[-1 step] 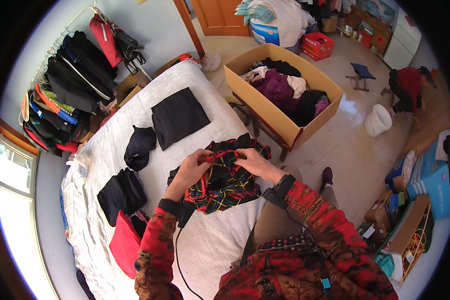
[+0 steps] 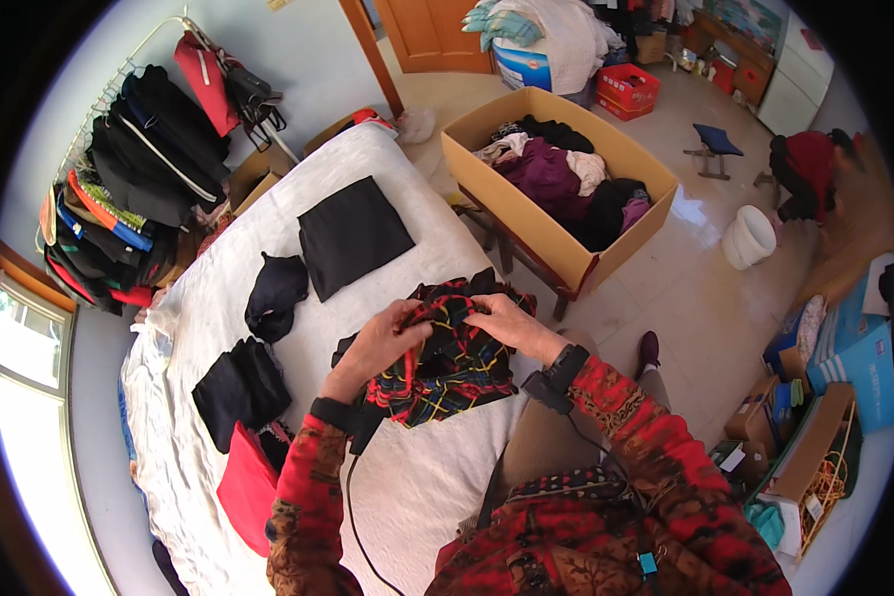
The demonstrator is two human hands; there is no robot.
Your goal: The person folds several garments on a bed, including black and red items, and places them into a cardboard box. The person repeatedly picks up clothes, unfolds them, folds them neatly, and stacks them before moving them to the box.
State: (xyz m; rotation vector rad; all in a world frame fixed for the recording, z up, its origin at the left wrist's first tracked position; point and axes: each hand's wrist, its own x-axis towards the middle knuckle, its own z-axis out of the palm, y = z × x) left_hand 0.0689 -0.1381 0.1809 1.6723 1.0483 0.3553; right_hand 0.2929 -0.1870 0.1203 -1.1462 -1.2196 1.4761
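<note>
A black, red and yellow plaid garment [image 2: 449, 385] lies bunched on the white-covered bed [image 2: 387, 507] right in front of me. My left hand [image 2: 389, 338] pinches its upper edge, fingers curled into the cloth. On the same edge, a short way to the right, my right hand [image 2: 508, 326] grips between thumb and fingers. Beyond them a black folded cloth [image 2: 356, 236] lies flat. To its left rests a dark rounded piece of clothing [image 2: 276, 296]. Nearer me are a folded black garment [image 2: 240, 389] and a red cloth [image 2: 248, 489].
A large cardboard box [image 2: 487, 197] of clothes stands on a support right of the bed. Clothes hang from a rack [image 2: 129, 70] at the left. On the floor are a white bucket [image 2: 749, 238], a stool [image 2: 715, 147] and a red box [image 2: 626, 91]. Another person [image 2: 810, 174] bends low at far right.
The red-edged cloth between my hands has folded inward, and my left fingers curl further over it. The whole view has shifted slightly.
</note>
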